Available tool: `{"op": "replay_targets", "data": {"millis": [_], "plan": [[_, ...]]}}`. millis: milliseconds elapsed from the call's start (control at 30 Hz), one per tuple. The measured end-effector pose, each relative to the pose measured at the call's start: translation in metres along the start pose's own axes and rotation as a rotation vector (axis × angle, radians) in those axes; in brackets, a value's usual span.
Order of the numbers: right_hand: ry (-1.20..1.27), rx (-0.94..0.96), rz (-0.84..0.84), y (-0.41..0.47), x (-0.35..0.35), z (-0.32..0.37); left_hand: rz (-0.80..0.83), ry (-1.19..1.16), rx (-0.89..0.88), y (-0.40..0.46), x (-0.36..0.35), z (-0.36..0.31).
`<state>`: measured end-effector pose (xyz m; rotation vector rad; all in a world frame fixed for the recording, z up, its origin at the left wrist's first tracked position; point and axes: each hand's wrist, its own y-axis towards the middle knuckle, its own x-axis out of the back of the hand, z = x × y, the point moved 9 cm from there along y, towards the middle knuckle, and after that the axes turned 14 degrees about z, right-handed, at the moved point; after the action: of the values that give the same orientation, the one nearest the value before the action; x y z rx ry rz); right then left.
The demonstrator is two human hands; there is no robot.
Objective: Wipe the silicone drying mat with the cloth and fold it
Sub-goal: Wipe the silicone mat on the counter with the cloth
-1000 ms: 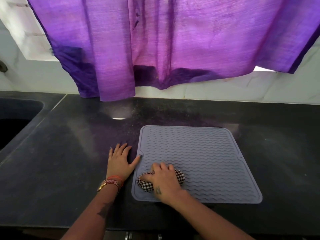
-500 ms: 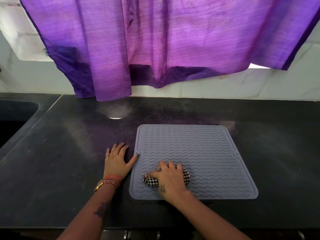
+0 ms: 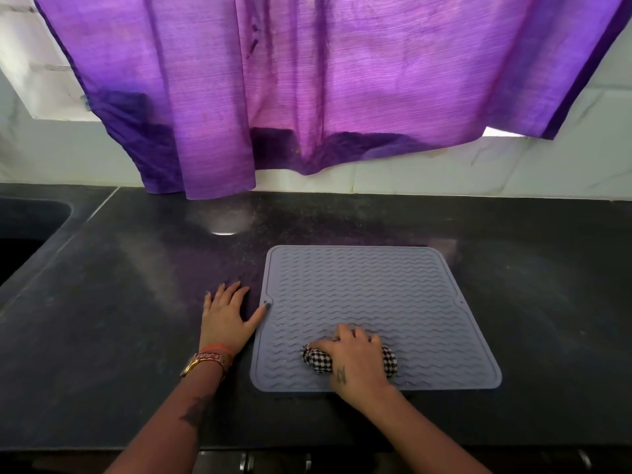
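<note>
Wiping is the step in hand, and it looks only partly done: the right hand [image 3: 355, 362] has its fingers curled over a bunched black-and-white checked cloth [image 3: 316, 360], pressing it onto the grey silicone drying mat [image 3: 369, 302] close to the mat's near edge. That mat lies flat and unfolded on the dark countertop [image 3: 119, 319], stretching away from the right hand toward the purple curtain [image 3: 307, 97]. To the left of the cloth, the left hand [image 3: 227, 316] rests flat on the counter with fingers straight, gripping nothing, its thumb tip touching the mat's left rim beside a small notch. To do this well, I would keep that thumb planted as an anchor, since a thin silicone sheet will likely creep under a sideways push. Strokes should probably run along the wavy ridges, not across them, so the cloth gets down into the grooves. Most of the surface beyond the right hand seems still to need passes, so working outward in overlapping rows makes sense. Folding should wait until the far corners are covered.
</note>
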<state>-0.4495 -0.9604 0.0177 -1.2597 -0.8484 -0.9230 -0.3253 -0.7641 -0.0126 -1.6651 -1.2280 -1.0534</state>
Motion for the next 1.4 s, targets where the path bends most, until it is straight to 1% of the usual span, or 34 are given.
{"op": "replay_targets", "data": {"millis": [400, 567, 667, 733, 800, 867, 900, 967, 1033, 1167, 1400], "plan": [[0.108, -0.161, -0.044, -0.026, 0.001, -0.08, 0.0, -0.01, 0.005, -0.001, 0.001, 0.0], [0.129, -0.256, -0.024, -0.03, 0.007, -0.103, -0.007, -0.012, 0.007, -0.001, 0.001, -0.001], [0.087, -0.241, -0.057, -0.029, 0.018, -0.085, -0.016, -0.004, 0.004, 0.0, 0.001, 0.0], [0.122, -0.12, -0.079, -0.025, 0.023, -0.052, -0.027, -0.002, 0.004, 0.0, 0.001, 0.0], [0.161, 0.058, -0.067, -0.018, 0.024, -0.008, -0.031, -0.004, 0.0, 0.0, 0.0, 0.0], [0.15, 0.191, -0.045, -0.009, 0.022, 0.032, -0.037, -0.016, 0.0, 0.0, 0.0, 0.001], [0.122, 0.228, -0.033, -0.005, 0.021, 0.048, -0.04, -0.019, 0.001, 0.0, 0.0, 0.002], [0.027, 0.248, 0.004, 0.004, 0.014, 0.067, -0.045, -0.018, 0.001, -0.001, 0.0, 0.001], [-0.039, 0.225, 0.039, 0.01, 0.007, 0.071, -0.054, -0.021, -0.002, -0.001, 0.001, 0.0], [-0.018, 0.195, 0.047, 0.014, 0.001, 0.067, -0.058, -0.022, -0.004, 0.0, 0.001, 0.001], [0.005, 0.206, 0.04, 0.014, 0.0, 0.066, -0.053, 0.004, 0.001, 0.0, 0.0, 0.002]]}}
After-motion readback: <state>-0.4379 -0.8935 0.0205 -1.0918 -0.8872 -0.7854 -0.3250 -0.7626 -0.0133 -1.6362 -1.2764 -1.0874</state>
